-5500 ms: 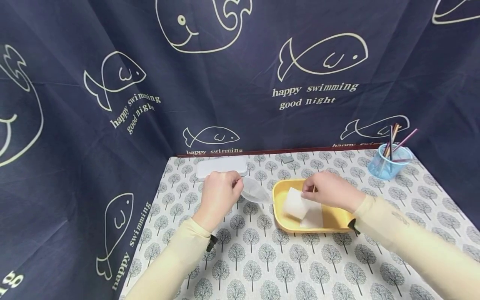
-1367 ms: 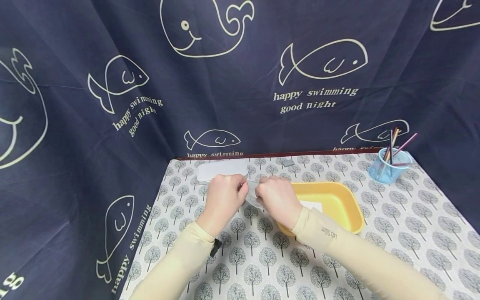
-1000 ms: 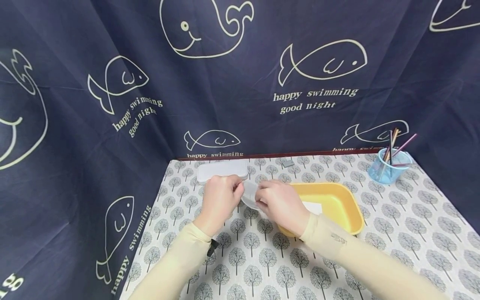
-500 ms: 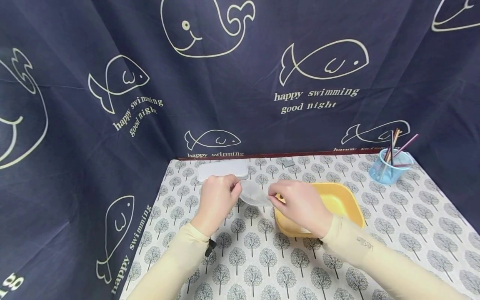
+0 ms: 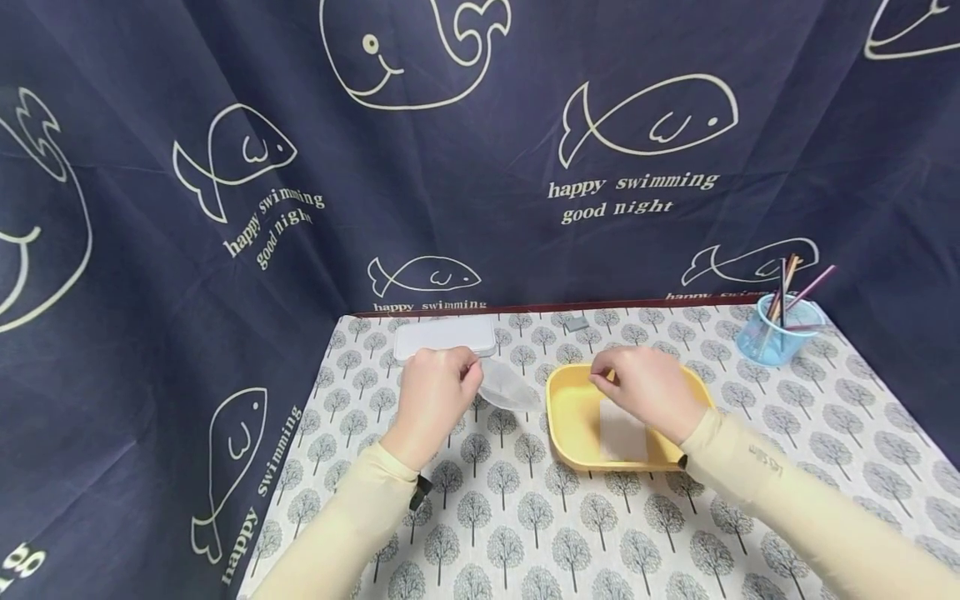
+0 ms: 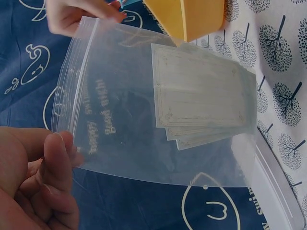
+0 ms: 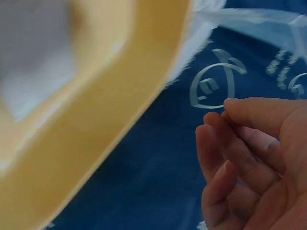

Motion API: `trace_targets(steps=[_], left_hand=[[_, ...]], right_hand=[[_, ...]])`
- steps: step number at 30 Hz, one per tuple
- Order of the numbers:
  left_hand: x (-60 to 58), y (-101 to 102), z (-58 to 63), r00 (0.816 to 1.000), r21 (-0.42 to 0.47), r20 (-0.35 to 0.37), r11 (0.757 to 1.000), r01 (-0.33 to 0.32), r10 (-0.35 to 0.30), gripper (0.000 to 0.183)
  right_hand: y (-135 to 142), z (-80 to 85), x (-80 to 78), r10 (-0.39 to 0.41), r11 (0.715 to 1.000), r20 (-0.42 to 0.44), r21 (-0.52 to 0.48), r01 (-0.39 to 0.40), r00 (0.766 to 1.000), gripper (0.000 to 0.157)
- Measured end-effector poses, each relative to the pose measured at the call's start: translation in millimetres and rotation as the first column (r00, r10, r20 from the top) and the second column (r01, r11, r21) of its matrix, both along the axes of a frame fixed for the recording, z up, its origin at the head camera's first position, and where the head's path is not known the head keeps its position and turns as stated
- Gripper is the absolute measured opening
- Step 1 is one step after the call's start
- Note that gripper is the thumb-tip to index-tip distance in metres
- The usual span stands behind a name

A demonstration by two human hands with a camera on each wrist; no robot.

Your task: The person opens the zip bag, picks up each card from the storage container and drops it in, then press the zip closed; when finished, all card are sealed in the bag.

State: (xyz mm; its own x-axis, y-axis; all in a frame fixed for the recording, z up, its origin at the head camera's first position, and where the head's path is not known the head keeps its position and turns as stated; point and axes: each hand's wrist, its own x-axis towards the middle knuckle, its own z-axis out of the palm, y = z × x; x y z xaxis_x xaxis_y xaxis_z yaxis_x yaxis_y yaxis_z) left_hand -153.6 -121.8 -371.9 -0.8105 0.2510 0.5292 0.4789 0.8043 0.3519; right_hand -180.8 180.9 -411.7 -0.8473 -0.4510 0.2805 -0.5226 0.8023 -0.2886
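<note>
My left hand (image 5: pixel 435 400) pinches the top corner of a clear zip-lock bag (image 5: pixel 512 387), near its zip edge. Inside the bag, several pale cards (image 6: pixel 201 88) with thin printed borders lie in a slightly fanned stack. Over the yellow bin (image 5: pixel 573 457) hovers my right hand (image 5: pixel 648 387); its fingers are loosely curled and nothing shows between them in the right wrist view. One pale card (image 5: pixel 622 433) lies on the bin's floor, partly below the right hand.
Behind the left hand lies a white flat case (image 5: pixel 444 335). A small grey block (image 5: pixel 576 322) sits near the back edge. The blue pencil cup (image 5: pixel 776 337) stands at the back right. A dark fish-print curtain (image 5: pixel 480 183) hangs behind the table.
Earlier my right hand lifted a card from the bin, then worked at the bag's opening. It has since moved right, back over the bin. My left hand keeps hold of the bag.
</note>
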Motion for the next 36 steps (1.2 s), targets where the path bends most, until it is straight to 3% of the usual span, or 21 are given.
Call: trace_targets(steps=[8,17,20,26,30,36], left_hand=[[0.0,-2,-0.6,1.0,-0.009,-0.007,1.0,-0.003,0.003,0.015],[-0.8,-2,-4.0,1.0,-0.008,-0.005,1.0,0.004,-0.004,0.016],[-1.2,-2,-4.8,1.0,-0.007,-0.005,1.0,0.003,-0.003,0.016],[-2.2,-2,-6.4,1.0,-0.014,-0.004,1.0,-0.001,0.001,0.014],[-2.7,-2,-7.0,1.0,-0.013,-0.002,1.0,-0.001,0.0,0.014],[-2.9,-1,-7.2,1.0,-0.011,0.015,1.0,0.002,-0.002,0.015]], right_hand=[[30,-24.0,-16.3,-0.004,0.997,0.082,0.08,-0.003,0.997,0.004],[41,-44.1,-27.2,0.026,0.979,0.186,0.196,-0.063,0.982,0.009],[40,-48.6,-29.8,0.026,0.971,0.252,0.224,-0.084,0.967,0.014],[35,-55.0,-32.2,0.018,0.941,0.402,0.302,-0.152,0.915,0.039],[31,-57.2,-30.0,0.026,0.914,0.372,0.367,-0.173,0.928,0.058],[27,-60.4,-26.7,0.065,0.894,0.294,0.408,-0.187,0.954,0.062]])
